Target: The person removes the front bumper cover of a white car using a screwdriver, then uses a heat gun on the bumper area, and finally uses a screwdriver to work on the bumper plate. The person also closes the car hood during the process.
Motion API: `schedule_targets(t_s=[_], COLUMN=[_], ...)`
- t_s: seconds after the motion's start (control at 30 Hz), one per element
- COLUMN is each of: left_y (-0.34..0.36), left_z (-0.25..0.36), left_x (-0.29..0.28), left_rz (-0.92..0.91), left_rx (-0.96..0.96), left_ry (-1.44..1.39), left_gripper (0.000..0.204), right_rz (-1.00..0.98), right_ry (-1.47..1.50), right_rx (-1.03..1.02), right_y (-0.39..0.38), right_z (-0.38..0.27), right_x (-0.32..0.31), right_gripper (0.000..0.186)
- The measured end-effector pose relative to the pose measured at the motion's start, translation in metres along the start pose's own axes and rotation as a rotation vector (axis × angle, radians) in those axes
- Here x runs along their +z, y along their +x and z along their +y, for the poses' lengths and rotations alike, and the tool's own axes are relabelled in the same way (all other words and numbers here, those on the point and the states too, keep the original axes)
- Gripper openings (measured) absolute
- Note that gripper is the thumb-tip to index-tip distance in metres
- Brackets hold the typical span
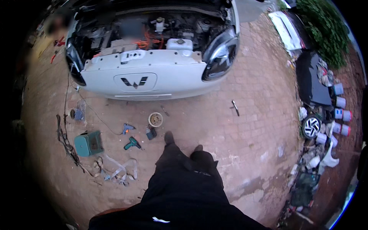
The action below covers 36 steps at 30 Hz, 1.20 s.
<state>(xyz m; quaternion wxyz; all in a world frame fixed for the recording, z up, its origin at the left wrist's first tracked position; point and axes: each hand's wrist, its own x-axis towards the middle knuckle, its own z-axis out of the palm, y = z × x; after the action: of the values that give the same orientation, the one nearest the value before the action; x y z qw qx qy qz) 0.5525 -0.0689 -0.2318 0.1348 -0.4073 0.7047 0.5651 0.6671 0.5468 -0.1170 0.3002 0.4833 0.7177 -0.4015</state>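
Observation:
Neither of my hands shows in the head view. I look down past my dark-clothed legs (184,180) at a white car's front bumper (145,84), above which the engine bay (172,28) stands open with orange cables (147,40) and a white reservoir (180,44). On the paving in front lie a green cordless drill (132,143), a blue glue-gun-like tool (128,128), a small black block (151,133), a bowl with contents I cannot make out (155,119) and, farther right, a ratchet-like tool (235,107).
A green stool (87,143), tangled straps (122,168) and cords (65,138) lie at left. Along the right edge are panels (285,30), several buckets (341,103), a wheel (311,126), scattered clutter and a leafy bush (322,27). A blurred shape at upper left may be a person.

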Motion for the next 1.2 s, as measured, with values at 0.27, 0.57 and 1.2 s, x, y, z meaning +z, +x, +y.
schedule_targets(t_s=[0.27, 0.57, 1.2], left_y=[-0.102, -0.140, -0.118], left_z=[-0.115, -0.115, 0.229], left_x=[0.015, -0.054, 0.235], left_rz=[-0.279, -0.993, -0.159], left_rx=[-0.280, -0.261, 0.406], left_ry=[0.287, 0.726, 0.772], left_gripper=[0.039, 0.040, 0.053], right_rz=[-0.091, -0.275, -0.284], right_ry=[-0.252, 0.451, -0.116], right_rx=[0.093, 0.142, -0.186], right_y=[0.002, 0.129, 0.356], right_z=[0.068, -0.116, -0.222], right_x=[-0.017, -0.025, -0.159], right_gripper=[0.044, 0.021, 0.029])
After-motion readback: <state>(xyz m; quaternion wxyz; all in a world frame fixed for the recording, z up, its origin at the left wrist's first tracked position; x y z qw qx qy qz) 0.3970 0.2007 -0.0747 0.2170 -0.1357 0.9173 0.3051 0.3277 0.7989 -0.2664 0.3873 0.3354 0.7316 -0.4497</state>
